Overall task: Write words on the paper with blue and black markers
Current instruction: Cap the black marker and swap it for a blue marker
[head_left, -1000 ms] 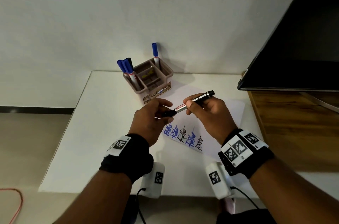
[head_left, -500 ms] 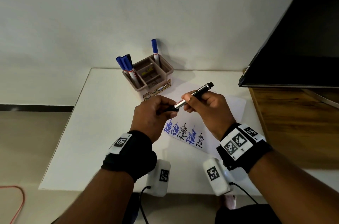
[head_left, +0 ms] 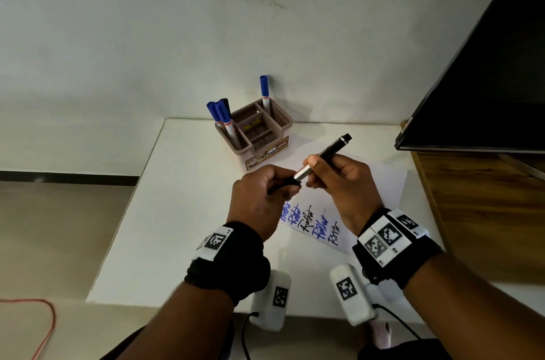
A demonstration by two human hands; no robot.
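My right hand (head_left: 336,179) grips the barrel of a black marker (head_left: 330,150), which slants up to the right above the table. My left hand (head_left: 259,200) is closed around the marker's black cap end (head_left: 283,185) at the lower left. Both hands hover over a white sheet of paper (head_left: 380,191) that carries several short words in blue and black ink (head_left: 309,222). Behind them a brown pen holder (head_left: 265,135) stands with blue markers (head_left: 219,116) on its left and one blue marker (head_left: 264,91) at the back.
The white table (head_left: 177,212) ends at the wall behind and drops off at the left and front. A dark screen (head_left: 486,79) overhangs a wooden surface (head_left: 486,212) on the right. Two white tagged devices (head_left: 272,297) with cables sit at the front edge. A red cable (head_left: 44,327) lies on the floor.
The silver collar of the marker has slid closer into my left hand, which now covers more of the cap end. Both hands stayed over the paper; the camera shifted slightly.
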